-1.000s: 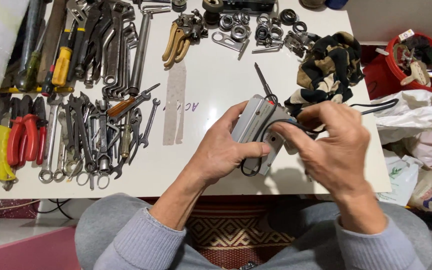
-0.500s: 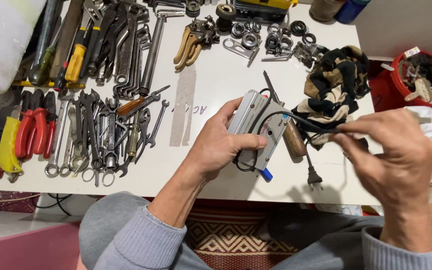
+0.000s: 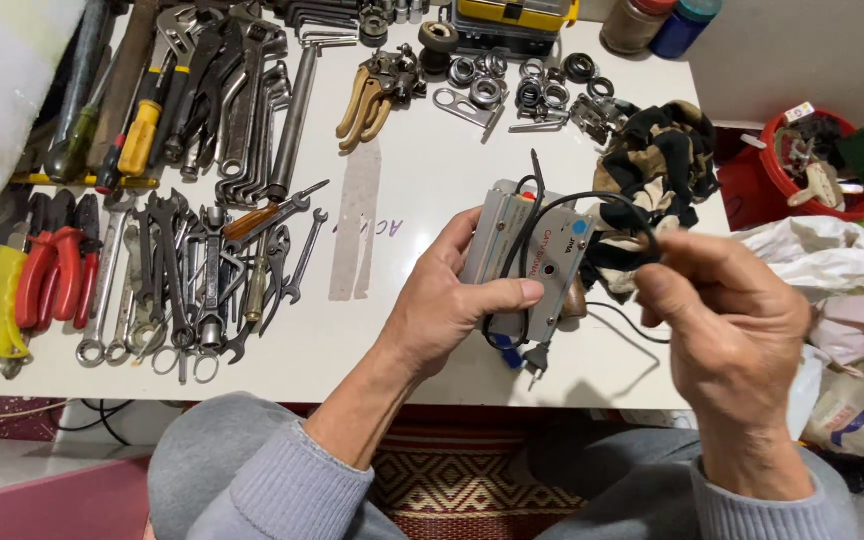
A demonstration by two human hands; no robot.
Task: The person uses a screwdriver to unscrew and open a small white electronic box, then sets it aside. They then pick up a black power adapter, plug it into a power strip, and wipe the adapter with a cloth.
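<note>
My left hand (image 3: 457, 300) grips a small grey metal box (image 3: 530, 256) with a blue dot, thumb across its lower face, just above the white table (image 3: 412, 190). A thin black cord (image 3: 592, 200) loops over the box. My right hand (image 3: 727, 325) pinches that cord to the right of the box. The cord's black plug (image 3: 537, 362) dangles below the box near the table's front edge.
Spanners (image 3: 187, 280), red pliers (image 3: 47, 275) and screwdrivers (image 3: 142, 135) cover the table's left half. Bearings and rings (image 3: 512, 80) lie at the back, a black and tan cloth (image 3: 657, 170) at the right. A red bucket (image 3: 817, 165) and plastic bags (image 3: 817, 255) stand off the right edge.
My right hand has come off the box and moved right and back in, pulling the black cord out and looping it over the box. The left hand keeps its hold.
</note>
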